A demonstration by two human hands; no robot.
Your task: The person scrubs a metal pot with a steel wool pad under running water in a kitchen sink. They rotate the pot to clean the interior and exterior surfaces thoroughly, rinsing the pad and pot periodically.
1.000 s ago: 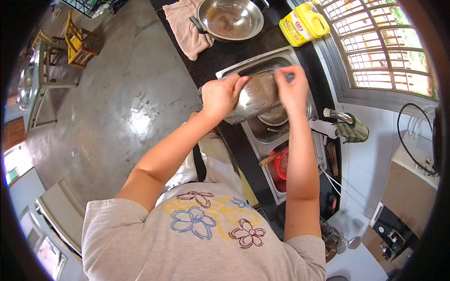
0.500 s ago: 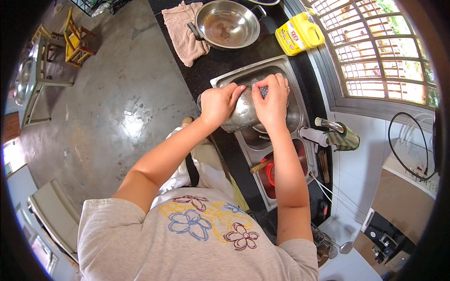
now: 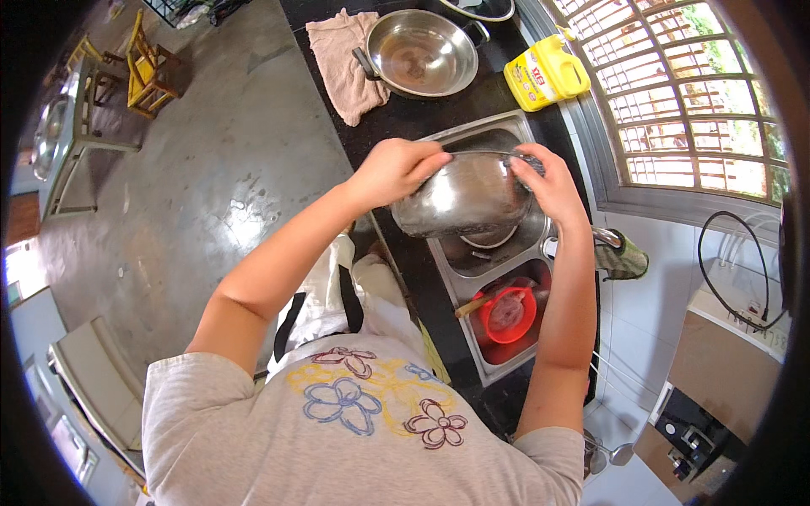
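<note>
A shiny metal pot is held tilted on its side above the near end of the sink's far basin. My left hand is closed on the pot's rim at its left, thumb along the edge. At the pot's right end, my right hand is closed around a dark grey steel wool scrubber, which it presses against the rim. My fingers partly hide the scrubber. The pot covers part of the basin, where a pale curved rim shows beneath it.
A red plastic basket and a wooden handle lie in the nearer basin. The faucet has a green cloth on it. Beyond the sink are a wide steel pan, a pink towel and a yellow jug.
My right hand, with the scrubber, has moved right along the pot to its right end. The pot has turned, showing more of its side. The red basket has come into fuller view.
</note>
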